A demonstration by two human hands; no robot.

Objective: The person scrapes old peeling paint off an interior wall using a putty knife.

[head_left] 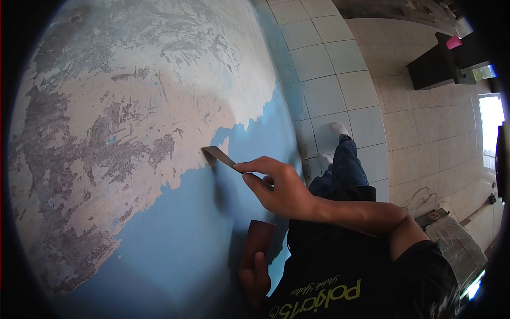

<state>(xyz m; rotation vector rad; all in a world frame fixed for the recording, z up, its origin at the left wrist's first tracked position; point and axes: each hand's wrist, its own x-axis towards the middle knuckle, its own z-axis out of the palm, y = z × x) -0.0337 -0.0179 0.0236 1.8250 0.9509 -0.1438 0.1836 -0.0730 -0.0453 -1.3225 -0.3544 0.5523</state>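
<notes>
My right hand (281, 186) pinches the handle end of a flat scraper (219, 155), thumb and fingers closed around it. The blade's broad edge is at the wall (180, 223), over bare plaster just above the border of the blue paint; whether it presses on the surface I cannot tell. Lower down, my left hand (256, 276) grips a reddish-brown sheet that looks like sandpaper (258, 236), held close to the blue part of the wall. Its thumb lies across the sheet, and the other fingers are mostly hidden.
Patchy white and grey plaster covers the wall's far left, with a ragged edge against the blue. A tiled ledge (329, 69) runs along the wall, and my feet (340, 128) stand on it. Beyond are a lower tiled floor (414, 133), a black stand (438, 66) and a pink cup (453, 42).
</notes>
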